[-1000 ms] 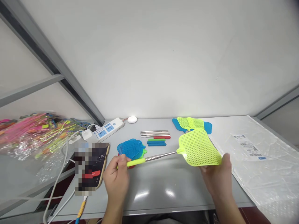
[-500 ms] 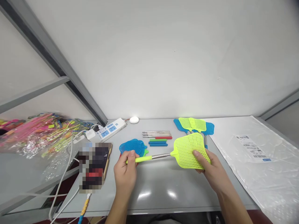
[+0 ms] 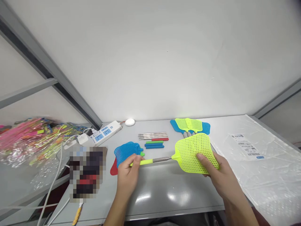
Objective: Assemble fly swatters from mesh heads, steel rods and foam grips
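A yellow-green fly swatter with a short metal rod is held level above the grey table. My left hand is closed around its yellow-green handle grip. At the other end, my right hand pinches the perforated head, thumb on top and fingers underneath. Beside my left hand lie blue swatter heads, with a red head partly under them. Behind the held swatter are metal rods, a red grip, a green grip and blue grips.
Several swatters with yellow-green and blue heads lie at the back right. White wrapping with a label covers the table's right side. On the left are a power strip, a pixelated object, cables and bagged colourful items.
My hands keep the same hold, and the swatter sits slightly further right with its head. The camera view has turned slightly right, uncovering more of the red head on the left.
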`<state>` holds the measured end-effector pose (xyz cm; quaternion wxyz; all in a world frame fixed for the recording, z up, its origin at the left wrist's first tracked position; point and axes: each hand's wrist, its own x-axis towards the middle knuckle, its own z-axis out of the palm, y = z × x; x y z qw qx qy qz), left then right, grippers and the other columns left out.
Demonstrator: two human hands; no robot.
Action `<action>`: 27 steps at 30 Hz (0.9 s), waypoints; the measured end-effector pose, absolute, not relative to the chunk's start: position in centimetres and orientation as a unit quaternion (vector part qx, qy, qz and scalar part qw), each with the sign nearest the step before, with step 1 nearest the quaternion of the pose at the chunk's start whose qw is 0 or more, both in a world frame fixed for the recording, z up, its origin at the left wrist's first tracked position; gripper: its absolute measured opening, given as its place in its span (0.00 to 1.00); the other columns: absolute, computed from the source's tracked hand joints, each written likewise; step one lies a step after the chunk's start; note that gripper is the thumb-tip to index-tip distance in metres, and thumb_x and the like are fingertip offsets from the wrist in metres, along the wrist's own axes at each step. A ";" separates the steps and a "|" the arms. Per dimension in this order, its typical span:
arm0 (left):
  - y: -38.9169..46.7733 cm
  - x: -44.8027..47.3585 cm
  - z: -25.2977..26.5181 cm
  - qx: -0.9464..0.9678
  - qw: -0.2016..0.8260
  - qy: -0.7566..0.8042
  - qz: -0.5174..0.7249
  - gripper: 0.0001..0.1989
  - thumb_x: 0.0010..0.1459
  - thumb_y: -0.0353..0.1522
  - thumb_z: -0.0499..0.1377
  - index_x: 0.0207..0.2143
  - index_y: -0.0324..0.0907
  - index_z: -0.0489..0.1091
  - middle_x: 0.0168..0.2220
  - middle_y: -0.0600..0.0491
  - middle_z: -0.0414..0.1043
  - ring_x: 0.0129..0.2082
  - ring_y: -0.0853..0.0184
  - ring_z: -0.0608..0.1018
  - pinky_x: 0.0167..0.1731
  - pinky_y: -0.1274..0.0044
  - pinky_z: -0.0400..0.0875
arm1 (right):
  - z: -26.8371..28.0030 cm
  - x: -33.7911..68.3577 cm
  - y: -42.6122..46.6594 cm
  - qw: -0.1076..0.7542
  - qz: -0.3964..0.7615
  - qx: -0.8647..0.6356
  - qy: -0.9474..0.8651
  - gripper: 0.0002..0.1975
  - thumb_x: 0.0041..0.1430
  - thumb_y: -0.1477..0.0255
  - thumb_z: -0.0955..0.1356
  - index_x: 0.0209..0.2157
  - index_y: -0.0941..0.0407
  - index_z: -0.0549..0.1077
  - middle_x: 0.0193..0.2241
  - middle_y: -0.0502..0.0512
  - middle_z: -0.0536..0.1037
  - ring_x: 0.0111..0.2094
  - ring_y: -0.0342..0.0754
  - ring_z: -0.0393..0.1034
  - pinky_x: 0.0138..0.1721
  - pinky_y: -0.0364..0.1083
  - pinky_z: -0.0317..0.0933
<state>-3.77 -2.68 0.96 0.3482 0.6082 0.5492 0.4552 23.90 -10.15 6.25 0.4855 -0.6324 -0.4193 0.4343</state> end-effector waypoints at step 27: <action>-3.2 14.6 1.0 0.805 0.450 0.353 0.159 0.19 0.68 0.41 0.41 0.27 0.44 0.59 0.23 0.55 0.65 0.22 0.66 0.65 0.24 0.75 0.51 | 3.5 28.0 -4.9 0.275 0.156 -0.775 -0.547 0.23 0.68 0.58 0.56 0.24 0.54 0.69 0.18 0.50 0.71 0.21 0.46 0.65 0.23 0.43 0.53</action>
